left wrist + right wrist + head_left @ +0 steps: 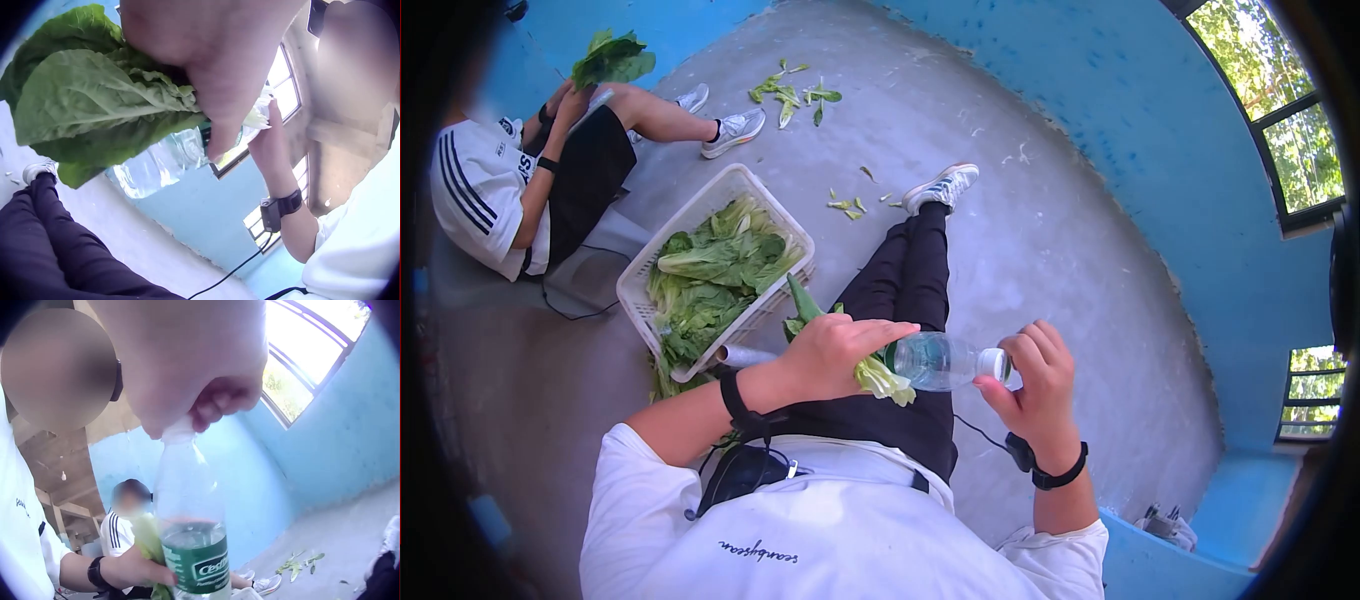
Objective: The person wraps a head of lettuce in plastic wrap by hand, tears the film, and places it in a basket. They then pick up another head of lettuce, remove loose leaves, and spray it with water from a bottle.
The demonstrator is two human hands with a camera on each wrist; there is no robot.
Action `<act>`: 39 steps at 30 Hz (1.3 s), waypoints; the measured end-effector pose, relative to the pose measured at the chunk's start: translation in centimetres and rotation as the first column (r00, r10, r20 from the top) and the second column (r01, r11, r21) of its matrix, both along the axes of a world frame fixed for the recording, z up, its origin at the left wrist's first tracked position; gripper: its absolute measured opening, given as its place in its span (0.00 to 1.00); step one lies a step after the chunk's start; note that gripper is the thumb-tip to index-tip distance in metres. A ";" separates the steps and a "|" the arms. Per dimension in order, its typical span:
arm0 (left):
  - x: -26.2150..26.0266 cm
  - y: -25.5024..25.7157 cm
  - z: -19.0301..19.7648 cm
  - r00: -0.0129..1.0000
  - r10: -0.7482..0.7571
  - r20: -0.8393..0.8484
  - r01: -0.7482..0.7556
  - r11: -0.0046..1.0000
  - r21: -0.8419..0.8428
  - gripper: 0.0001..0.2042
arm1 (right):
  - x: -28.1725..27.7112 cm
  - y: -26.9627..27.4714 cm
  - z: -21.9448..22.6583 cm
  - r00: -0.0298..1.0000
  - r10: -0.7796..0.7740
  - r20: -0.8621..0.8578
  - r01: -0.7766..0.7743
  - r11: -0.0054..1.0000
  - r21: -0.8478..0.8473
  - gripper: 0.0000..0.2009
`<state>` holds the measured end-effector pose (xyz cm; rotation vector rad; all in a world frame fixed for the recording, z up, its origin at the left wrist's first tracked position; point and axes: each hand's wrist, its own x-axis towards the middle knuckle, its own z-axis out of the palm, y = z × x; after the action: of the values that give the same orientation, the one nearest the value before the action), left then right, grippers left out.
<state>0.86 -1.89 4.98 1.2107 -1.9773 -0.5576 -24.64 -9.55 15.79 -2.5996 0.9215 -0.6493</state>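
Note:
My left hand (835,352) holds a head of leafy greens (81,100) together with the lower part of a clear plastic bottle (940,362). The broad leaves point away past the palm, and the pale cut stem (884,380) sticks out beside the bottle. In the right wrist view the bottle is upright, with a green label (203,565) and water up to about the label's top. My right hand (1037,385) grips the white cap (998,368) at the bottle's neck between thumb and curled fingers. Those fingers hide much of the cap.
A white plastic crate (783,212) piled with leafy greens (720,265) stands ahead on the left. Beyond it sits another person (500,190) holding greens. Loose leaves (785,95) lie on the concrete floor. A cable (975,428) hangs by my right wrist.

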 end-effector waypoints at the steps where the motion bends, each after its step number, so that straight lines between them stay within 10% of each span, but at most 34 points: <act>1: 0.2 0.0 0.0 1.000 -0.012 -0.025 0.012 1.000 0.006 0.36 | 0.0 0.1 0.4 0.999 0.024 -0.027 -0.025 1.000 -0.001 0.16; 10: 3.5 -0.1 0.3 0.985 -0.110 0.131 0.107 0.994 0.036 0.35 | -1.4 1.3 1.2 0.970 0.227 -0.090 -0.227 0.974 0.008 0.25; 16: 5.6 0.6 2.4 0.988 -0.073 0.139 0.082 0.995 -0.065 0.33 | -3.6 1.1 1.3 0.996 -0.022 0.085 0.020 0.999 0.032 0.25; 32: 6.6 2.1 20.9 0.985 -0.081 0.149 0.147 0.849 -0.508 0.17 | -5.1 3.5 -3.7 0.974 -0.203 0.103 0.160 0.931 0.327 0.20; 39: 5.7 2.0 23.1 0.995 0.022 0.093 0.059 0.620 -0.782 0.23 | -6.0 5.0 -2.8 0.967 -0.213 0.140 0.160 0.935 0.315 0.21</act>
<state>6.59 0.15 28.10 0.6412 -1.9578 0.3836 -30.66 -4.57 12.96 -2.1688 1.1242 -0.7076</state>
